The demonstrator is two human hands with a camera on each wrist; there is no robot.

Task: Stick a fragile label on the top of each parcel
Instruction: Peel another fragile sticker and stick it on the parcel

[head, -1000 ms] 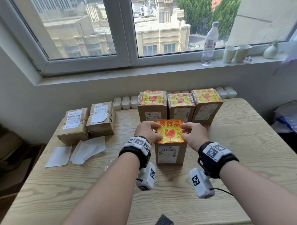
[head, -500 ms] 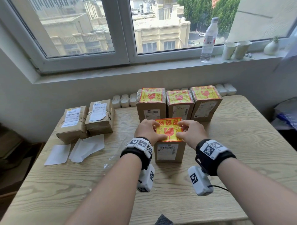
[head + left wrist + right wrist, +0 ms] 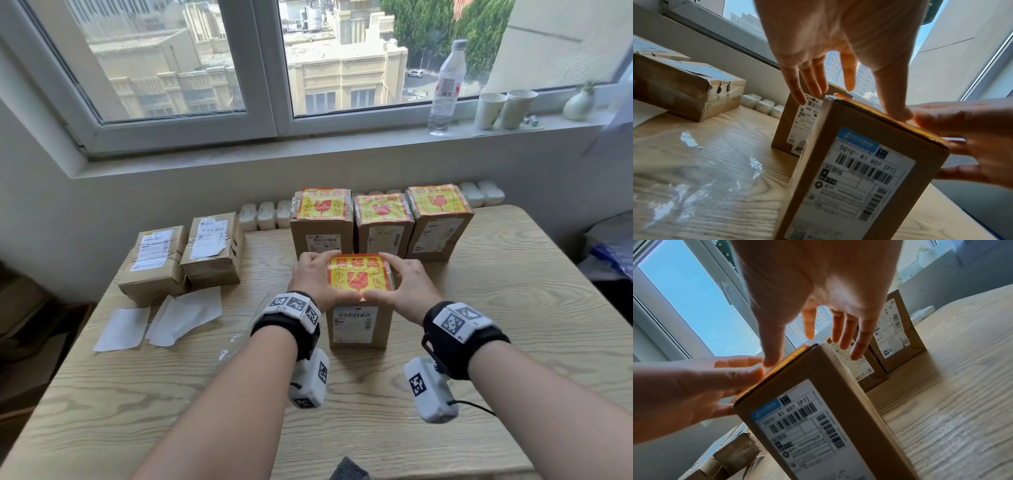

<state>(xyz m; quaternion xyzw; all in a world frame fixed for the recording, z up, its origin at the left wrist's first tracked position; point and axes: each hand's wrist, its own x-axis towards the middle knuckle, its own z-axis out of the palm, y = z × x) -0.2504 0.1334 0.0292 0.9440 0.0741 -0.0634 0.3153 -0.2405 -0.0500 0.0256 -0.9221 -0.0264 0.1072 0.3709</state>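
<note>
Now the thin, pliant label (image 3: 358,277) is being pressed flat onto the stiff parcel (image 3: 356,322) by both spread hands, left (image 3: 313,281) and right (image 3: 407,289), thumbs best kept at its edges.

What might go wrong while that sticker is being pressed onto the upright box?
The front parcel stands tall and narrow, so an uneven push from the left hand or right hand might tip it. The fragile label could crease as the thumbs smooth it. The crinkled plastic film beside the parcel might stick to things or slide.
</note>
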